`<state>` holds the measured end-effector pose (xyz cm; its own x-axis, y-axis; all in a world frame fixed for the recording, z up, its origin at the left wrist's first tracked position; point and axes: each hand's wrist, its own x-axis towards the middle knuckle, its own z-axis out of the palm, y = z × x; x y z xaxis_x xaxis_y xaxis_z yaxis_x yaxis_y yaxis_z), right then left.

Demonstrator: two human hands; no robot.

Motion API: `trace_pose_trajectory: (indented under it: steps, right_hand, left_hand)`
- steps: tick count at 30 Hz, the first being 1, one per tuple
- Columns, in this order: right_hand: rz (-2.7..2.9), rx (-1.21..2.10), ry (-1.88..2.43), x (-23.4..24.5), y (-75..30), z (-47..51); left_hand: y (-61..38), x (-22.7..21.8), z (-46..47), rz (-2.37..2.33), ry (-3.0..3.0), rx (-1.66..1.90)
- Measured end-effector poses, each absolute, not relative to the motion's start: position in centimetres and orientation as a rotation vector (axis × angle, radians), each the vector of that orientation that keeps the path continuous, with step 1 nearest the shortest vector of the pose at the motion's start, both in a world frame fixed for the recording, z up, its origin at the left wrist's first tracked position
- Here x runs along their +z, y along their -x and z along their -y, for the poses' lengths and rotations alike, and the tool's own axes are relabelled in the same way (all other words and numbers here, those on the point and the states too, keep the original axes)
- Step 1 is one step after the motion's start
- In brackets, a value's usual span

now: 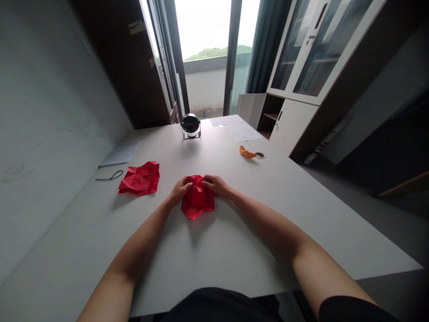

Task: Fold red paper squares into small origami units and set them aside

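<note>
A person sits or stands at a white counter [234,255], with both bare forearms stretched forward over it. The red folded paper [197,203] is on the near-middle part of this counter, and it serves here as the landmark for all other places. The left hand [179,190] is at its upper left edge, with the fingers narrow and holding the paper, the thumb lying on the top. The right hand [216,184] holds its upper right edge in a similar narrow grip. Between the two hands, the creases of the paper come together near its far edge, while its near part spreads out with an uneven border. The fingertips under the paper are hidden, so one cannot tell how they press there.

To the left of the red folded paper, well apart from it, lies a creased red sheet [140,180], and farther left is a thin black loop [110,176]. Beyond the red folded paper, nearly straight ahead, stands a round black device [191,125] on a shiny stand. To its far right there is an orange paper shape [247,153], just beside a white ring [260,155], and farther behind these are white printed papers [243,133].
</note>
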<state>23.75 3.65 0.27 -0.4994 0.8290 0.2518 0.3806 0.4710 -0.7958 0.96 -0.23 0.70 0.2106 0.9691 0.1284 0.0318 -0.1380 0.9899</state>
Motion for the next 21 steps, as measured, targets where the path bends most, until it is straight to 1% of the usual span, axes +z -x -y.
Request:
trace_pose_trajectory:
  steps: [21]
  right_hand:
    - [2.076, 0.917, 0.998, 0.91, -23.77, -3.22]
  left_hand:
    - [-1.08, 1.01, 0.38, -1.040, -1.458, 1.116]
